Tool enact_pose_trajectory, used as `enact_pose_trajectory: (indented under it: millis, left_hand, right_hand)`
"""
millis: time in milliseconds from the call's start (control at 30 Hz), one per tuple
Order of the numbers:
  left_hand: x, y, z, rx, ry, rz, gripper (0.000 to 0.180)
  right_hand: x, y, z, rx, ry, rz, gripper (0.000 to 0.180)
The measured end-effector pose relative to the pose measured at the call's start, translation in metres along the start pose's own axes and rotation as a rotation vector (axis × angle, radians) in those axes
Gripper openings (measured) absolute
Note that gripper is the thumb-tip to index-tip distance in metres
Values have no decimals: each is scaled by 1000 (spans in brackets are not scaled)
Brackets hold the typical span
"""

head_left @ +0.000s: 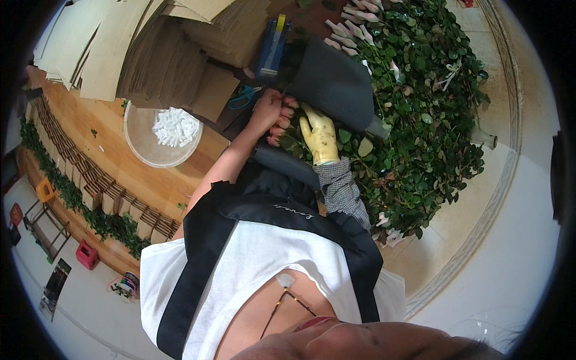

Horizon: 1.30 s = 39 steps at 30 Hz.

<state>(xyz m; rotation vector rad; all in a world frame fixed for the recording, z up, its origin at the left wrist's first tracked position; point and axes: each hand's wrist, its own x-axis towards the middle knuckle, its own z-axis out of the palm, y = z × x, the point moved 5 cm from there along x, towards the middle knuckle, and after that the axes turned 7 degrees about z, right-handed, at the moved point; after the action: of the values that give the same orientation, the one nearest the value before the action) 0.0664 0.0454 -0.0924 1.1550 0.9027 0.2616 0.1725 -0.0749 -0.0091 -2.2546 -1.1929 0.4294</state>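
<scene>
My bare left hand [270,111] is closed around the heads of a bunch of pink rose buds [279,133]. My right hand [319,139], in a yellow glove with a checked sleeve, lies flat with its fingers stretched out on the bunch's green stems and leaves [354,147]. A dark grey sheet [336,84] curves over the bunch just beyond both hands, and its lower edge [288,165] shows under my wrists. Part of the bunch is hidden inside the sheet.
A large heap of leafy roses [420,108] fills the right, some buds in white sleeves [354,24]. A round bowl [138,144] with small white pieces stands on the wooden table [90,120]. Teal scissors [243,96], a blue and yellow tool [273,48] and stacked cardboard [120,48] lie beyond.
</scene>
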Motion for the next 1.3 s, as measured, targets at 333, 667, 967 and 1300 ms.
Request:
enact_pose_trajectory:
  millis: [333, 667, 967, 1300]
  left_hand:
    - [-82, 72, 39, 963, -149, 454, 18]
    - [-97, 19, 82, 1420, -181, 497, 33]
    - [-88, 18, 77, 1384, -351, 389, 45]
    - [-78, 56, 18, 462, -591, 878, 28]
  right_hand:
    - [2, -19, -11, 125, -63, 20, 41]
    - [-16, -22, -128, 401, 291, 138, 50]
    - [-19, 27, -186, 1490, 329, 178, 58]
    - [5, -1, -57, 168, -588, 52, 54]
